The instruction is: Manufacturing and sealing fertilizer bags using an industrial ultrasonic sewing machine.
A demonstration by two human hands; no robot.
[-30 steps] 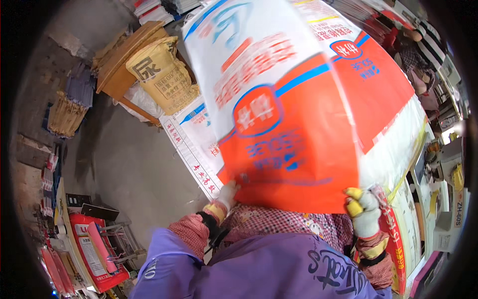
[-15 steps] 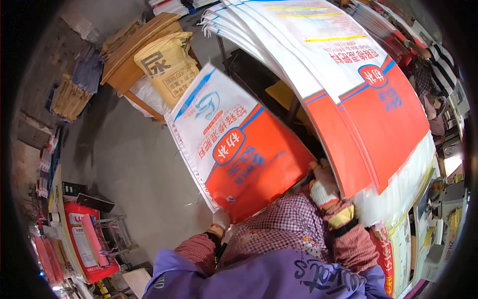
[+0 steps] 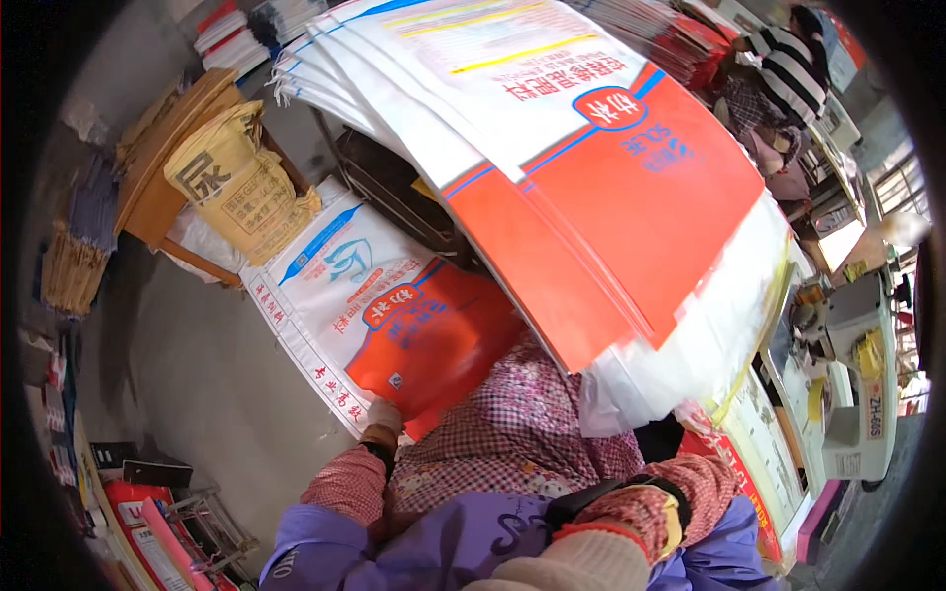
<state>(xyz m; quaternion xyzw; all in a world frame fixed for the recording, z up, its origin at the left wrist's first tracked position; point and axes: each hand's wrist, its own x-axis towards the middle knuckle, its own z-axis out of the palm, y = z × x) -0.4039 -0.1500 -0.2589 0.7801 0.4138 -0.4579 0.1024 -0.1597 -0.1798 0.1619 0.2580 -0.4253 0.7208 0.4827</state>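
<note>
The flat, smooth red-and-white sack with blue trim (image 3: 448, 340) lies aslant to the left of the middle, its white end pointing away from the person and its red end reaching the pink checked apron (image 3: 503, 409). Along its left side shows a white strip with red print (image 3: 298, 347), part of something lying under it. The person's left hand (image 3: 383, 418) touches the sack at its near left corner; the fingers are small and partly hidden there, so I cannot tell whether they are closed on the edge. The right hand (image 3: 567, 563), in a pale glove (an orange-red band circles its wrist), is bent in before the purple garment (image 3: 443, 532), well apart from the sack; its fingers run out past the lower edge of the view, and whether they are open or closed I cannot tell. To the right of the sack spreads a thick pile of matching red-and-white sacks (image 3: 631, 212), fanned into layers along its left side, with cloudy white plastic film (image 3: 645, 389) bulging out from under its near edge. Beyond the sack, at the upper left, a yellowish paper-like bag with black print (image 3: 241, 192) stands against a brown wooden table (image 3: 163, 163). At the upper right is another person in a black-and-white striped top (image 3: 788, 74).
</note>
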